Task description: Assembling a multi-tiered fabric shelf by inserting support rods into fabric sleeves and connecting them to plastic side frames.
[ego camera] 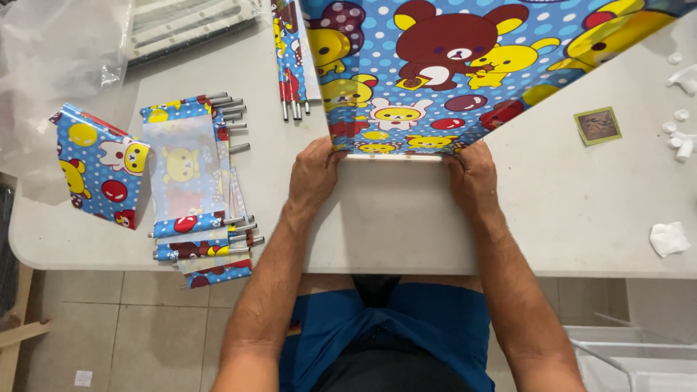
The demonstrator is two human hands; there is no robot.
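The blue cartoon-bear printed plastic sheet (465,65) lies at twelve o'clock; our left hand (314,174) and right hand (473,176) pinch its white edge rod (392,157), which might slip if grip loosens.

Small assembly workshop: stacks of printed fabric panels w/ metal rods (196,189) on white worktable (566,218), tiled floor below

Bright, even, diffuse lighting, no harsh glare. Soft shadows only under the hands and beneath the near edge of the counter (581,210). Slight washed-out sheen on the clear plastic bag (51,51) at 10 o'clock. Sharp focus across the centre; colours saturated. Mild wide-angle bending toward the edges, noticeable at 3 and 9 o'clock. No motion blur.
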